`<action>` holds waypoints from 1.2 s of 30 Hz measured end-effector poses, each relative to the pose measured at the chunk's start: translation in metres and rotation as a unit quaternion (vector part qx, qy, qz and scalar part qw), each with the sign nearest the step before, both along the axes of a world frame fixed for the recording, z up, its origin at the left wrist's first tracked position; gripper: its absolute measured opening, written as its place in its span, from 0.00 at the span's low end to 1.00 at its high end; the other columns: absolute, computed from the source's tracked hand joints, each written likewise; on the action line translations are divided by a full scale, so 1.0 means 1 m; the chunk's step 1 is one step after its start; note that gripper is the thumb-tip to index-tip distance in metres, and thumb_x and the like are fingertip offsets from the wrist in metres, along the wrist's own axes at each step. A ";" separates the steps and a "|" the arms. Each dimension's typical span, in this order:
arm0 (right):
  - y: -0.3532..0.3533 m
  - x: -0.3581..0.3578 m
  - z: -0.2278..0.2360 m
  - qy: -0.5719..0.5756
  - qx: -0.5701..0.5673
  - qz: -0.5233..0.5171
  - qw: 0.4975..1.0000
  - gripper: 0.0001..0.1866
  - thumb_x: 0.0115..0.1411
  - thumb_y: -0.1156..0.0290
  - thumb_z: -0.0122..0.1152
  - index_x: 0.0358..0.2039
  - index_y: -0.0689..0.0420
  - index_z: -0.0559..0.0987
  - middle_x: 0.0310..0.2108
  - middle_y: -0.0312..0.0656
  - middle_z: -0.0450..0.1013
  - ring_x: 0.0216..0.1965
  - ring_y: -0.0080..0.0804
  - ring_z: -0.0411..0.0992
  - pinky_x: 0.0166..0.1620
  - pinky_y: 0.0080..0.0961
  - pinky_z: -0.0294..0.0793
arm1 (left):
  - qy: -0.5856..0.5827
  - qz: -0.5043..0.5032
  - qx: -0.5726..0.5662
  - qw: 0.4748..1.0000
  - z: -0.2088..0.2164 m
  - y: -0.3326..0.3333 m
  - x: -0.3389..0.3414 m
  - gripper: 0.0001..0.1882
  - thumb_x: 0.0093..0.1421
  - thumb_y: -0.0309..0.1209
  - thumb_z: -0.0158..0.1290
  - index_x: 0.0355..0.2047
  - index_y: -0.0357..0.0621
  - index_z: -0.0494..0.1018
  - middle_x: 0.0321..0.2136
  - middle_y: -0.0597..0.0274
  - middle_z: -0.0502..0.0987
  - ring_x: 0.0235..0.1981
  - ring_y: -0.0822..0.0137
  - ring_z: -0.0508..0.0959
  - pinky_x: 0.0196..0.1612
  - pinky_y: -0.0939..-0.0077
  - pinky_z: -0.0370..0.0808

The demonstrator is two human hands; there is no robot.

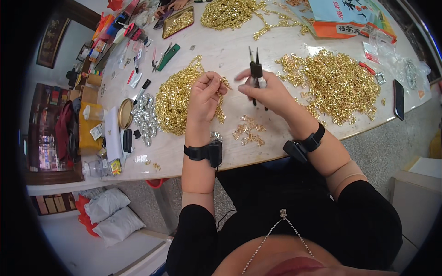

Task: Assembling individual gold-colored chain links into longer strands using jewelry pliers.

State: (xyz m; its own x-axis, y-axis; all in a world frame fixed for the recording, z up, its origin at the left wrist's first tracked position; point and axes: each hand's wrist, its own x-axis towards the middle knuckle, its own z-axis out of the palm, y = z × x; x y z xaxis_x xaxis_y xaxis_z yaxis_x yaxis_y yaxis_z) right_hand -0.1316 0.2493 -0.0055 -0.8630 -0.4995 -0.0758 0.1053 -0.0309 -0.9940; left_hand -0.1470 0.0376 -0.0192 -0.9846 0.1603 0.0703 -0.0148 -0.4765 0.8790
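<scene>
My left hand (202, 96) is closed, thumb and forefinger pinching the end of a gold chain (224, 83). That chain seems to run down into the heaped gold chain (175, 99) beside and behind the hand. In my right hand (274, 94) is a pair of thin-nosed pliers (256, 70), tips pointing away from me; the fingers are partly blurred. A gap separates the pliers from the pinched chain. Between my forearms lies a small scatter of loose gold links (248, 131). To the right spreads a big pile of gold links (343, 87).
Silver chain (145, 120) and a round gold lid (125, 113) lie at left. Farther back are a green-handled tool (168, 57), a tray (171, 33) of gold pieces and another person's hand (177, 4). A phone (398, 99) rests near the right edge, below a printed bag (322, 25).
</scene>
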 end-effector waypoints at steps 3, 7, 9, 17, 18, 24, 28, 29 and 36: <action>-0.012 0.003 -0.008 0.092 0.072 -0.103 0.988 0.14 0.58 0.65 0.65 0.42 0.58 0.80 0.21 0.30 0.73 0.22 0.16 0.68 0.25 0.17 0.65 | -0.028 -0.045 -0.005 0.999 -0.004 -0.003 0.005 0.06 0.63 0.29 0.55 0.33 0.39 0.74 0.24 0.68 0.75 0.25 0.77 0.73 0.30 0.84 0.69; -0.014 -0.001 -0.018 0.209 0.106 -0.172 0.957 0.11 0.56 0.69 0.66 0.39 0.58 0.81 0.21 0.28 0.72 0.23 0.14 0.66 0.26 0.16 0.64 | -0.054 -0.107 -0.075 0.990 0.001 -0.003 0.003 0.06 0.62 0.30 0.56 0.32 0.41 0.74 0.24 0.70 0.75 0.25 0.80 0.71 0.29 0.86 0.67; -0.010 -0.003 -0.020 0.327 0.084 -0.279 0.899 0.09 0.56 0.69 0.66 0.37 0.58 0.82 0.21 0.27 0.72 0.23 0.13 0.65 0.26 0.16 0.64 | -0.101 -0.137 -0.191 0.967 0.006 -0.003 0.004 0.06 0.61 0.31 0.57 0.31 0.43 0.75 0.24 0.72 0.75 0.25 0.82 0.70 0.28 0.88 0.65; 0.042 -0.007 0.025 0.233 0.224 -0.363 0.874 0.11 0.54 0.68 0.67 0.38 0.58 0.82 0.24 0.37 0.76 0.25 0.20 0.69 0.31 0.18 0.68 | -0.024 -0.075 -0.197 0.977 0.005 0.002 0.007 0.08 0.64 0.36 0.55 0.32 0.45 0.74 0.22 0.72 0.70 0.23 0.80 0.66 0.26 0.87 0.62; 0.045 -0.005 0.030 0.230 0.315 -0.278 0.878 0.12 0.53 0.68 0.67 0.38 0.57 0.82 0.24 0.39 0.76 0.25 0.24 0.71 0.32 0.21 0.69 | -0.023 -0.079 -0.193 0.978 0.003 0.001 0.005 0.08 0.64 0.36 0.55 0.32 0.45 0.74 0.22 0.72 0.70 0.23 0.80 0.66 0.26 0.87 0.62; -0.018 0.015 0.002 0.262 0.460 0.085 0.844 0.13 0.50 0.63 0.67 0.34 0.55 0.82 0.29 0.49 0.78 0.31 0.48 0.75 0.38 0.39 0.73 | 0.014 0.067 0.025 0.997 0.000 -0.009 -0.002 0.09 0.66 0.34 0.53 0.34 0.41 0.74 0.24 0.70 0.72 0.23 0.79 0.67 0.28 0.86 0.64; -0.040 0.016 -0.007 0.232 0.527 0.095 0.812 0.14 0.49 0.61 0.68 0.32 0.56 0.81 0.26 0.47 0.77 0.29 0.43 0.76 0.36 0.33 0.73 | 0.044 0.091 0.075 0.992 0.004 -0.020 -0.005 0.09 0.66 0.34 0.52 0.35 0.41 0.74 0.24 0.69 0.72 0.23 0.79 0.67 0.28 0.86 0.64; -0.041 0.014 -0.005 0.240 0.525 0.097 0.811 0.14 0.49 0.61 0.68 0.32 0.56 0.81 0.26 0.47 0.77 0.29 0.43 0.76 0.36 0.33 0.73 | 0.050 0.094 0.083 0.991 0.004 -0.022 -0.005 0.09 0.66 0.34 0.52 0.35 0.41 0.74 0.25 0.69 0.72 0.23 0.79 0.67 0.27 0.86 0.64; -0.033 0.000 0.019 0.288 0.202 -0.261 0.899 0.09 0.46 0.71 0.70 0.27 0.57 0.78 0.20 0.38 0.71 0.23 0.33 0.71 0.30 0.26 0.68 | -0.013 0.058 -0.016 0.998 0.006 -0.015 0.001 0.07 0.65 0.32 0.53 0.35 0.41 0.74 0.24 0.70 0.72 0.22 0.81 0.65 0.26 0.88 0.62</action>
